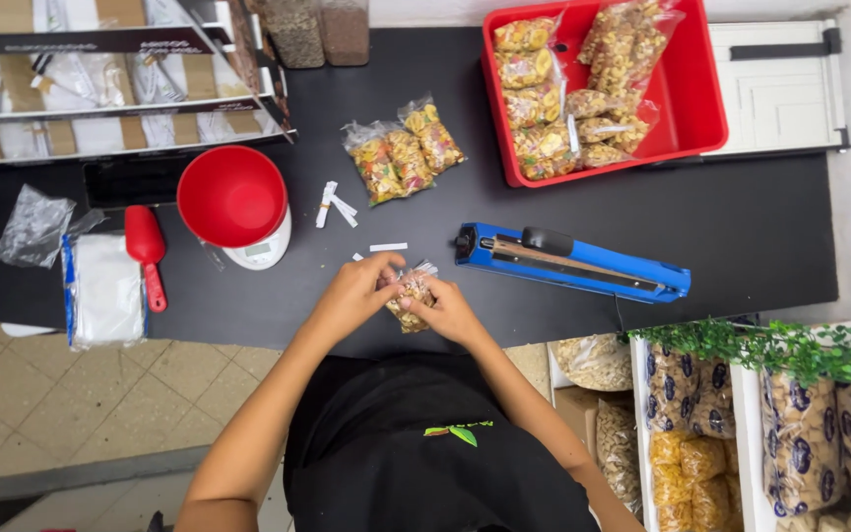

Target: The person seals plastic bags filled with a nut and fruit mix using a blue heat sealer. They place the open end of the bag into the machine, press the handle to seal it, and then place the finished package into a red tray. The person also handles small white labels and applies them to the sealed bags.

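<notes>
My left hand [357,291] and my right hand [448,310] together grip a small clear bag of mixed nuts [412,294] just above the near edge of the black table [741,236]. The left fingers pinch the bag's top, the right hand holds its lower side. A blue heat sealer [573,263] lies just right of my hands. Two filled clear bags of dried fruit [404,155] rest further back. Small white paper strips [335,206] lie between them and my hands.
A red bowl [232,195] sits on a white scale [266,248], with a red scoop [146,248] and a stack of clear bags [103,291] to the left. A red bin [687,94] holds several filled bags. Shelves of packed snacks [731,433] stand at lower right.
</notes>
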